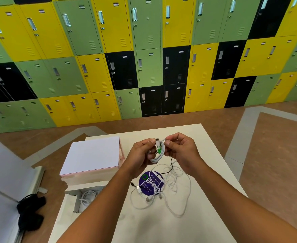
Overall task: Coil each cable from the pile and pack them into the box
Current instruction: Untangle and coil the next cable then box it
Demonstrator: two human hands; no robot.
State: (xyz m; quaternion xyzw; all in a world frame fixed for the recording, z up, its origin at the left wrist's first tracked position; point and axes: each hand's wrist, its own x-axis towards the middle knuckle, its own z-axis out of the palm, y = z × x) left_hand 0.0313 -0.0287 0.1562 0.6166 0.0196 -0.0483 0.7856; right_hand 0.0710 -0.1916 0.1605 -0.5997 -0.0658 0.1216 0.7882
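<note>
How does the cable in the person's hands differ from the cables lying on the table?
The held cable is wound into a tight coil; the pile sprawls in loose loops. The held cable is lifted, pinched by the left hand and right hand; the pile lies on the table. Both are mostly white.

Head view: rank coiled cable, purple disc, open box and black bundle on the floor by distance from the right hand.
1. Coiled cable: pinched in the right hand.
2. Purple disc: on table, below.
3. Open box: table's left edge.
4. Black bundle: floor, far left.
</note>
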